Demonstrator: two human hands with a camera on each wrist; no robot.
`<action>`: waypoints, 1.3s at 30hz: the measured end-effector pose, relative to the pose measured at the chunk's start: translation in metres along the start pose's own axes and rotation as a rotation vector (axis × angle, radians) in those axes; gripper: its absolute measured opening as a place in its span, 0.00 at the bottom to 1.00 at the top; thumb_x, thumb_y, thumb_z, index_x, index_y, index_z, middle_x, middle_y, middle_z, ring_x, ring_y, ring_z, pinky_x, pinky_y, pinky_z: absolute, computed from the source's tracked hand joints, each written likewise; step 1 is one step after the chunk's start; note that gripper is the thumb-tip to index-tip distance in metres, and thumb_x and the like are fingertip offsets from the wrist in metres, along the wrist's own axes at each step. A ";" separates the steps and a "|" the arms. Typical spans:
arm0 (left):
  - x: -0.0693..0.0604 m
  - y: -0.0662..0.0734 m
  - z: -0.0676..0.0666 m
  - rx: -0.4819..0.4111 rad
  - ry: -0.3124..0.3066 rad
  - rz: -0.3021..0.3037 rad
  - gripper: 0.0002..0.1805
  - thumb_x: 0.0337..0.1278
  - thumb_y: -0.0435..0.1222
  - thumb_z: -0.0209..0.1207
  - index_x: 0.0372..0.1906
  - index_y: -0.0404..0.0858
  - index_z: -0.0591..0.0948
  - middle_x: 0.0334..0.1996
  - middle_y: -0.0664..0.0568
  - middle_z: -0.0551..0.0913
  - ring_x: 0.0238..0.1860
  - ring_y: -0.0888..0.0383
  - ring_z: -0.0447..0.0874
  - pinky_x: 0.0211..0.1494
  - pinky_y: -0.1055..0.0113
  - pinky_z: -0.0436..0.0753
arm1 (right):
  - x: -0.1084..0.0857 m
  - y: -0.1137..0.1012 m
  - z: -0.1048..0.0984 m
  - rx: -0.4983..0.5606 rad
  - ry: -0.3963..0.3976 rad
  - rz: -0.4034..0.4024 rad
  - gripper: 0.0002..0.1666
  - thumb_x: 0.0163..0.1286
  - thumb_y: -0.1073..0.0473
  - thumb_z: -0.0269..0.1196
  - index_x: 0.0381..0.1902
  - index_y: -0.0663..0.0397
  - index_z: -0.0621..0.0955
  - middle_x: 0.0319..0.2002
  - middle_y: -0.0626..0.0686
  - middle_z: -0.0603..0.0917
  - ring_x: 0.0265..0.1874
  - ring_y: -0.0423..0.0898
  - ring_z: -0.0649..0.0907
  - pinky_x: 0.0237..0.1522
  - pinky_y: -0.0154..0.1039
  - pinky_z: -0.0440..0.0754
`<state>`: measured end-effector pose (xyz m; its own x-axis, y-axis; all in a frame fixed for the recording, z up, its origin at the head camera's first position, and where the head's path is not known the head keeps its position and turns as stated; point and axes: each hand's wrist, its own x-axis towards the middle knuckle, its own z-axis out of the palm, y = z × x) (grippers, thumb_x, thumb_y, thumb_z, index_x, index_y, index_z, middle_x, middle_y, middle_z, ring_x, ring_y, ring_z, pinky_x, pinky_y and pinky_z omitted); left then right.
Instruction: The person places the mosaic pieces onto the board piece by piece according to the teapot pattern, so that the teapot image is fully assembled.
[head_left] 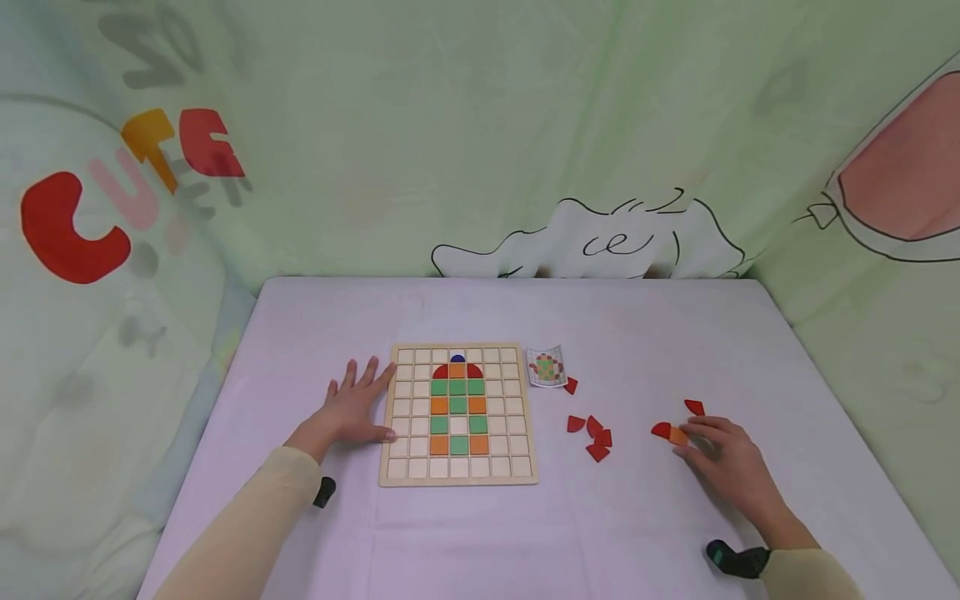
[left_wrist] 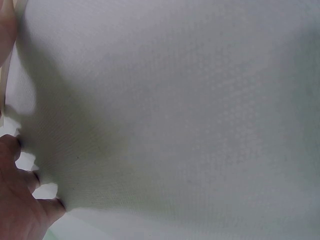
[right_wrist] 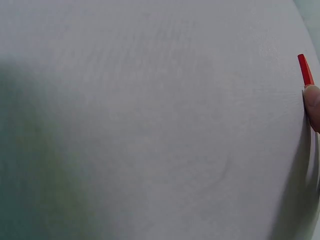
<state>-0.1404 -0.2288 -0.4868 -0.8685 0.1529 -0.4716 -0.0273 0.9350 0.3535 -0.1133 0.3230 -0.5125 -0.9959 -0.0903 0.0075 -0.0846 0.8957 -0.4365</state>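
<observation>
A wooden grid board [head_left: 459, 468] lies on the table with green, orange, red and blue tiles set in a pattern in its squares. My left hand [head_left: 354, 410] is spread at the board's left side, thumb and fingertips touching its frame; its fingers [left_wrist: 50, 207] also show in the left wrist view. Off to the right, my right hand [head_left: 727, 467] pinches an orange square tile [head_left: 678, 436] between thumb and fingers. A red quarter-round tile [head_left: 661, 429] adjoins the orange one. Another red tile [head_left: 694, 407] lies just beyond the fingers.
A small printed pattern card [head_left: 547, 367] lies beside the board's upper right corner, with a red tile [head_left: 571, 386] at its edge. Several loose red tiles [head_left: 597, 452] are scattered between board and right hand. Fabric curtains [head_left: 480, 150] hang behind the table.
</observation>
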 end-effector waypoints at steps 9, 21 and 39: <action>-0.001 0.002 0.001 -0.001 0.022 0.006 0.63 0.50 0.51 0.75 0.84 0.44 0.48 0.84 0.38 0.38 0.82 0.30 0.27 0.79 0.28 0.39 | 0.001 0.001 0.001 0.011 0.011 0.038 0.19 0.62 0.63 0.73 0.48 0.70 0.84 0.57 0.73 0.77 0.58 0.73 0.72 0.58 0.75 0.72; -0.001 0.001 0.002 0.001 0.030 0.004 0.63 0.50 0.51 0.75 0.84 0.45 0.48 0.84 0.38 0.38 0.82 0.31 0.27 0.79 0.28 0.39 | 0.000 -0.020 -0.001 0.050 0.099 -0.046 0.20 0.59 0.65 0.75 0.49 0.68 0.85 0.54 0.70 0.81 0.57 0.69 0.77 0.56 0.70 0.77; 0.000 0.000 0.002 -0.001 0.029 0.005 0.63 0.50 0.52 0.75 0.84 0.45 0.48 0.84 0.39 0.38 0.82 0.31 0.27 0.78 0.28 0.39 | 0.033 -0.102 0.025 0.175 -0.021 -0.179 0.19 0.62 0.64 0.73 0.51 0.63 0.86 0.58 0.65 0.82 0.61 0.65 0.77 0.55 0.61 0.84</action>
<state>-0.1393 -0.2279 -0.4881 -0.8824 0.1483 -0.4465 -0.0237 0.9338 0.3570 -0.1371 0.2174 -0.4900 -0.9645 -0.2514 0.0806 -0.2506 0.7755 -0.5795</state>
